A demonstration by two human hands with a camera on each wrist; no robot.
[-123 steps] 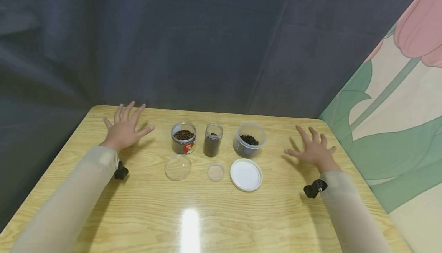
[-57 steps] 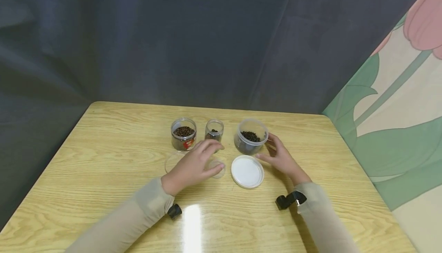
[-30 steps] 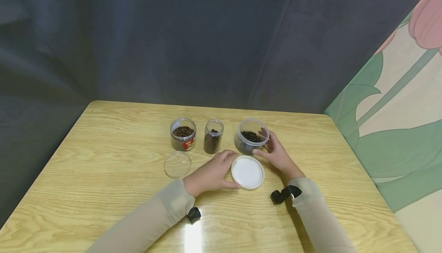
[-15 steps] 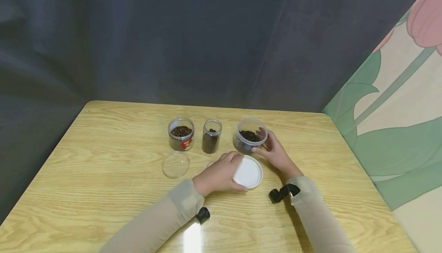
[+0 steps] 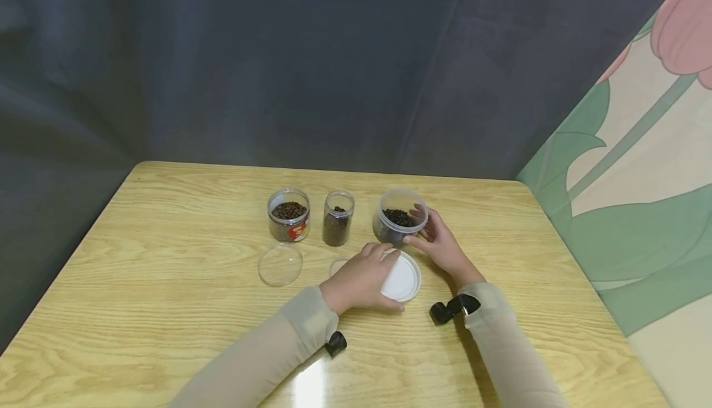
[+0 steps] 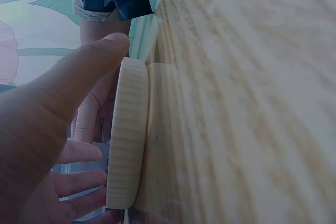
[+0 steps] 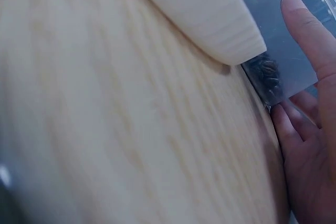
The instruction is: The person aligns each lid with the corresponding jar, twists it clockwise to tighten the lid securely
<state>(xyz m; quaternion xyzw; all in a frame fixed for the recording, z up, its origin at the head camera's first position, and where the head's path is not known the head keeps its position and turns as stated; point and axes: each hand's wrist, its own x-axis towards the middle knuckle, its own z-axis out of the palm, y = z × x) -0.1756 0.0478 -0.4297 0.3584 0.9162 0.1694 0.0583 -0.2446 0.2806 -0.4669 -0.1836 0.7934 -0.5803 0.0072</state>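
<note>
In the head view, my left hand (image 5: 363,279) reaches over a round white lid (image 5: 403,281) lying flat on the table. The left wrist view shows the ribbed lid edge (image 6: 127,135) from the side, with the thumb by its near end and the other fingers extended along its top. My right hand (image 5: 442,250) holds a clear plastic tub (image 5: 388,232) by its right side. In the right wrist view, the thumb (image 7: 307,27) lies on the tub wall and fingers curl around its base. Dark coffee beans (image 5: 398,217) partly fill the tub, which has no lid on.
Left of the tub stand an open narrow jar (image 5: 337,229) of dark beans and a wider open jar (image 5: 289,225) of brown beans with a red label. A clear lid (image 5: 280,266) lies before them; a smaller clear lid (image 5: 337,265) is partly hidden by the left hand.
Both hands have come inward from the table's sides. The right hand has taken hold of the tub; the left has passed over the small clear lid and moved right onto the white lid.
</note>
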